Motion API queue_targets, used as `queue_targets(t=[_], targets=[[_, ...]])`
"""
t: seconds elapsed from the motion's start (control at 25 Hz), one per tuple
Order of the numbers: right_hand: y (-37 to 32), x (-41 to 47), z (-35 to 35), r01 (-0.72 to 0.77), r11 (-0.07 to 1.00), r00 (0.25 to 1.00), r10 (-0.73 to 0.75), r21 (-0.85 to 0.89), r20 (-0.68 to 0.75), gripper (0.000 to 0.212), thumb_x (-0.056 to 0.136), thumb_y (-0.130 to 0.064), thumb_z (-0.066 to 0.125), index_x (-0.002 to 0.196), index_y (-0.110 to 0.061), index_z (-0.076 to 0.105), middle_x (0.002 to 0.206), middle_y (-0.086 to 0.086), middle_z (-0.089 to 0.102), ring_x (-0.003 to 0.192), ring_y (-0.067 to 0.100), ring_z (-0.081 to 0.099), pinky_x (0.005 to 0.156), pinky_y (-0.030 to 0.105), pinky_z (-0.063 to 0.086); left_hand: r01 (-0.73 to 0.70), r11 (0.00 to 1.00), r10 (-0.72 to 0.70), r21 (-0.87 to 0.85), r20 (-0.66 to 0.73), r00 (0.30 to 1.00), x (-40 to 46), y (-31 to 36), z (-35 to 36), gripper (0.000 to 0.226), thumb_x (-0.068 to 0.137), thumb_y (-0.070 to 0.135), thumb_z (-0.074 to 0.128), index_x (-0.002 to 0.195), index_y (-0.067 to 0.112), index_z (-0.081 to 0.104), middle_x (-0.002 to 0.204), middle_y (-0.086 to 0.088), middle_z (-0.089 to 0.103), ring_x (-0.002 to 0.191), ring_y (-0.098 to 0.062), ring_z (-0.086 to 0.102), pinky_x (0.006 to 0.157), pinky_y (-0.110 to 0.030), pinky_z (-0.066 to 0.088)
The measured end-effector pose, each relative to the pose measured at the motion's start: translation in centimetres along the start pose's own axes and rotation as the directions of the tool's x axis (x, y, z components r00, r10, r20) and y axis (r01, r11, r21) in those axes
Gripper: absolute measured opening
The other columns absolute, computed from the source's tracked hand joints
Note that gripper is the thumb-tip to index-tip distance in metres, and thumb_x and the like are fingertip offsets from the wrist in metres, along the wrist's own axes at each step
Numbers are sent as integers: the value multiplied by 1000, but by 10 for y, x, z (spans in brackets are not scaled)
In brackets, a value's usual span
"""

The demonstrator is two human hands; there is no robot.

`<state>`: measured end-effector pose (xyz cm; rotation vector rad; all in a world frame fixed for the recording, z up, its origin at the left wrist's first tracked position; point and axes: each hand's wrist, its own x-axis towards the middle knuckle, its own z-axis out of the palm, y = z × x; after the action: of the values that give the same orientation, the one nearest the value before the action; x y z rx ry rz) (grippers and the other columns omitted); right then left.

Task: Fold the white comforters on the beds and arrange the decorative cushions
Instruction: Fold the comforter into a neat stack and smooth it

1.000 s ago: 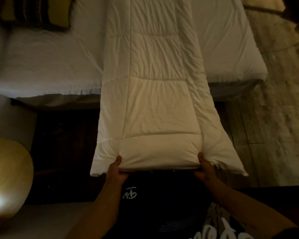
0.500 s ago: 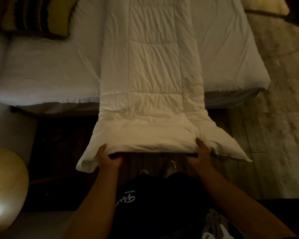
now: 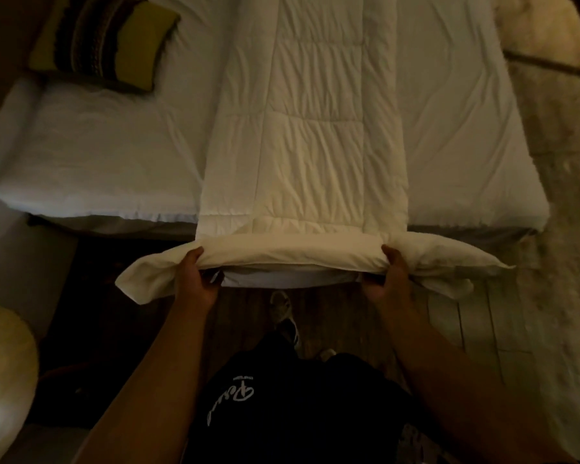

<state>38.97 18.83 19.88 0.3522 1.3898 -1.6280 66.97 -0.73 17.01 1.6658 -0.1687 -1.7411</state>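
A white quilted comforter (image 3: 312, 128), folded into a long strip, lies across the bed (image 3: 98, 155) and runs away from me. Its near end is rolled over at the bed's edge. My left hand (image 3: 195, 279) grips that rolled end on the left, and my right hand (image 3: 387, 276) grips it on the right. Loose corners of the comforter stick out beyond both hands. A decorative cushion (image 3: 104, 38), yellow-green with dark stripes, rests on the bed at the top left.
A wooden floor (image 3: 476, 329) lies between me and the bed, with my shoes on it. A pale shaggy rug (image 3: 556, 162) covers the floor on the right. A glowing round lamp (image 3: 4, 380) is at the lower left.
Both hands have carried the comforter's near end forward, from hanging over the floor up to the bed's edge, rolling it over. The view has moved closer to the bed.
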Motion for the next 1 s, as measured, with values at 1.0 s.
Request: queue_targets(t=[1.0], targets=[[-287,331,268,119,972,966,-66,205,-248,61,82,-15,72,138,-11,48,128,15,57,91,27,62,51,29,57,-353,795,250,493,263,932,179,252,439,54,87,37,68,127,3,54,72,-6,59,53,-18,57,45,-22,45]])
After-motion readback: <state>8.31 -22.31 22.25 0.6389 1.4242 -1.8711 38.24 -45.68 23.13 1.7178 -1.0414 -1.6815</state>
